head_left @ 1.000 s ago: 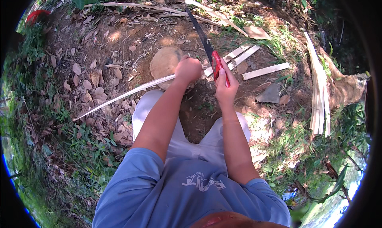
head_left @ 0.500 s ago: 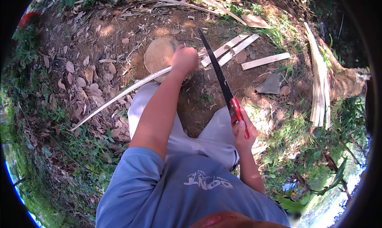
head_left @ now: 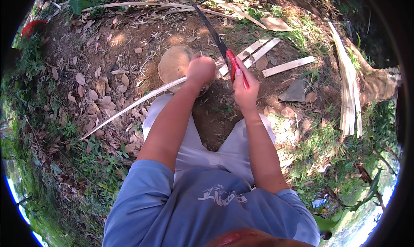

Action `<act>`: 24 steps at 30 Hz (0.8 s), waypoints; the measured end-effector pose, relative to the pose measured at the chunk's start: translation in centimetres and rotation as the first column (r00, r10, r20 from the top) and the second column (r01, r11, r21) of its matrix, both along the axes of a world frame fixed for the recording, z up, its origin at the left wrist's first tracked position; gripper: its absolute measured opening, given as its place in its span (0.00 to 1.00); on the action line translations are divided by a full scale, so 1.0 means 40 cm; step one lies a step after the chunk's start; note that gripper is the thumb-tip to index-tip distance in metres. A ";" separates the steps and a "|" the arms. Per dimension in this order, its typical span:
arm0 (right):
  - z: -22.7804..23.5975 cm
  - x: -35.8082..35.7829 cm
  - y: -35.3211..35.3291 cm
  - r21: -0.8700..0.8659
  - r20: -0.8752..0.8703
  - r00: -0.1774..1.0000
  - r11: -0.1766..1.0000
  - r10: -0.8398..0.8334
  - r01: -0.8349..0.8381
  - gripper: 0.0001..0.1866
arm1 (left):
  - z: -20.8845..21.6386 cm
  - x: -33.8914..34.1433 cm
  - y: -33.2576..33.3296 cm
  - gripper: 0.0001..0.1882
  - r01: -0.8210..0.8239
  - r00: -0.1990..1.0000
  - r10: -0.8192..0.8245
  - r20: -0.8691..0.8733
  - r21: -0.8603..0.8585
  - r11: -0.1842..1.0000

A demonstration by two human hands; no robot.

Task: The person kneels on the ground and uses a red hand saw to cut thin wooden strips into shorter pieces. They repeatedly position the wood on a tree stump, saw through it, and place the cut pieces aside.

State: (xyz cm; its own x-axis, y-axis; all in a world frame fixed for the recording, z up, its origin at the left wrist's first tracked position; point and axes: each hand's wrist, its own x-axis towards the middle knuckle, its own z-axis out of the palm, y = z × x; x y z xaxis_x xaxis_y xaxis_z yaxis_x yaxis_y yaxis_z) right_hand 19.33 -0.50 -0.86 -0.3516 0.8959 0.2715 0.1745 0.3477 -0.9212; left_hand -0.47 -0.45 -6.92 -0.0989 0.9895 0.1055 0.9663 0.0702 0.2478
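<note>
My left hand [head_left: 201, 69] is closed around a long, thin wooden strip [head_left: 133, 105], pressing it over the top of a round tree stump [head_left: 173, 66]. The strip's long end runs down to the left over the leaves; a short end shows to the right of my fist. My right hand [head_left: 246, 88] grips the red handle of a hand saw [head_left: 212, 30]. Its dark blade points up and away, just right of the stump, and crosses near the strip's short end. Whether the teeth touch the strip I cannot tell.
Several short cut wooden pieces [head_left: 288, 66] lie on the soil right of the stump. A grey flat stone [head_left: 293, 92] is below them. Long strips [head_left: 347, 87] lie in a bundle at the right beside a tree root [head_left: 379, 85]. More long strips [head_left: 151, 5] stretch across the far side.
My right hand has pushed the saw forward, up and to the left, so its handle is now close to my left fist. The left hand has stayed on the strip.
</note>
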 end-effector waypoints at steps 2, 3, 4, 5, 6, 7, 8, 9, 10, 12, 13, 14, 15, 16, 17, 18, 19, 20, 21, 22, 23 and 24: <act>0.005 -0.050 0.032 0.082 -0.033 0.999 0.997 -0.011 0.013 0.20 | -0.001 0.005 0.005 0.14 0.003 1.000 -0.003 -0.001 -0.002 1.000; 0.009 -0.055 0.036 0.129 -0.028 0.999 0.991 -0.025 0.028 0.20 | 0.004 0.005 0.007 0.14 0.001 1.000 -0.001 0.000 -0.009 1.000; 0.001 -0.041 0.026 0.088 -0.021 1.000 0.996 -0.024 0.025 0.20 | 0.006 0.010 0.001 0.14 -0.001 1.000 0.002 0.007 -0.022 1.000; -0.014 -0.017 0.004 0.045 -0.011 1.000 0.999 -0.016 0.016 0.20 | 0.004 0.008 -0.006 0.14 -0.020 1.000 0.021 0.021 -0.023 1.000; -0.021 0.028 -0.031 0.008 0.018 1.000 1.000 -0.015 0.015 0.21 | 0.004 0.003 -0.007 0.14 -0.037 0.999 0.038 0.035 -0.024 0.999; -0.028 0.076 -0.067 -0.028 0.052 0.999 0.999 -0.015 0.017 0.22 | 0.004 0.000 -0.013 0.14 -0.056 0.997 0.057 0.051 -0.027 0.998; -0.034 0.128 -0.103 -0.064 0.087 0.996 0.998 -0.020 0.026 0.23 | 0.007 0.003 -0.014 0.14 -0.047 0.998 0.050 0.040 -0.066 0.997; -0.021 0.193 -0.158 -0.104 0.136 0.991 0.994 -0.008 0.022 0.24 | 0.011 -0.002 -0.017 0.14 -0.052 0.998 0.055 0.023 -0.106 0.993; 0.000 0.261 -0.213 -0.139 0.190 0.982 0.990 -0.002 0.029 0.24 | 0.017 -0.002 -0.015 0.13 -0.051 0.999 0.053 0.010 -0.141 0.989; 0.044 0.399 -0.320 -0.128 0.272 0.962 0.991 0.007 0.029 0.25 | 0.015 0.002 -0.013 0.14 -0.042 0.999 0.044 0.013 -0.133 0.990; 0.066 0.445 -0.369 -0.126 0.284 0.959 0.991 -0.002 0.039 0.26 | 0.013 0.008 -0.005 0.14 -0.037 0.999 0.037 0.000 -0.132 0.991; 0.089 0.465 -0.403 -0.141 0.270 0.963 0.989 -0.001 0.041 0.26 | 0.011 0.011 -0.002 0.14 -0.033 0.999 0.031 -0.018 -0.130 0.991; 0.119 0.475 -0.427 -0.154 0.265 0.964 0.987 -0.006 0.048 0.26 | 0.002 0.012 -0.001 0.14 -0.021 0.999 0.018 -0.030 -0.103 0.994; 0.133 0.469 -0.428 -0.151 0.240 0.971 0.988 0.001 0.036 0.26 | 0.001 0.009 -0.005 0.14 -0.014 1.000 0.012 -0.028 -0.070 0.997; 0.145 0.464 -0.428 -0.153 0.215 0.976 0.988 0.015 0.019 0.26 | -0.003 0.004 -0.014 0.15 -0.007 1.000 0.006 -0.026 -0.037 0.999; 0.136 0.446 -0.405 -0.143 0.219 0.975 0.990 0.027 0.005 0.25 | -0.001 0.002 -0.013 0.16 0.002 1.000 -0.002 -0.024 0.003 1.000; 0.117 0.421 -0.373 -0.133 0.222 0.974 0.991 0.040 -0.010 0.25 | 0.000 0.005 -0.013 0.16 0.005 1.000 -0.006 -0.021 -0.006 1.000; 0.097 0.381 -0.331 -0.125 0.228 0.972 0.992 0.060 -0.032 0.25 | -0.004 0.000 -0.018 0.16 0.002 1.000 -0.002 -0.016 -0.017 1.000; 0.072 0.329 -0.280 -0.122 0.293 0.955 0.992 0.055 -0.019 0.25 | -0.001 -0.004 -0.017 0.16 0.002 1.000 -0.003 -0.017 -0.025 1.000; 0.049 0.256 -0.224 -0.074 0.272 0.961 0.997 0.047 -0.028 0.24 | 0.007 -0.008 -0.016 0.16 0.007 1.000 -0.007 -0.015 -0.034 0.999; 0.020 0.190 -0.171 -0.024 0.248 0.968 0.999 0.032 -0.027 0.23 | 0.013 -0.004 -0.013 0.16 0.015 1.000 -0.016 -0.015 -0.044 0.999; 0.004 0.117 -0.120 0.071 0.131 0.991 0.997 0.028 -0.038 0.23 | 0.020 -0.002 -0.010 0.16 0.017 1.000 -0.018 -0.016 -0.053 0.998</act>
